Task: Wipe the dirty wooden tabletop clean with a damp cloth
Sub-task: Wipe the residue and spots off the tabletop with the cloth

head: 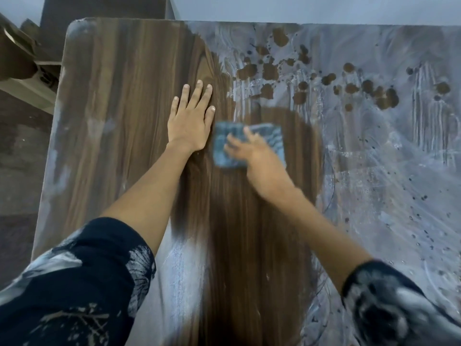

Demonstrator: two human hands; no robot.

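Observation:
The wooden tabletop [119, 116] fills the view. Its left and middle show dark brown grain; its right half is coated in whitish dust with dark wet spots. A blue folded cloth [270, 136] lies flat near the middle of the table. My right hand [252, 152] presses down on the cloth, fingers spread over it, blurred by motion. My left hand [190, 118] rests flat on the bare wood just left of the cloth, fingers together and pointing away from me, holding nothing.
White dust [374, 171] smeared in streaks covers the right side, with brown splash spots [384, 96] toward the far edge. A dusty patch [182, 265] remains near the front. The table's left edge [53, 136] drops to a dark floor; furniture [22, 71] stands at far left.

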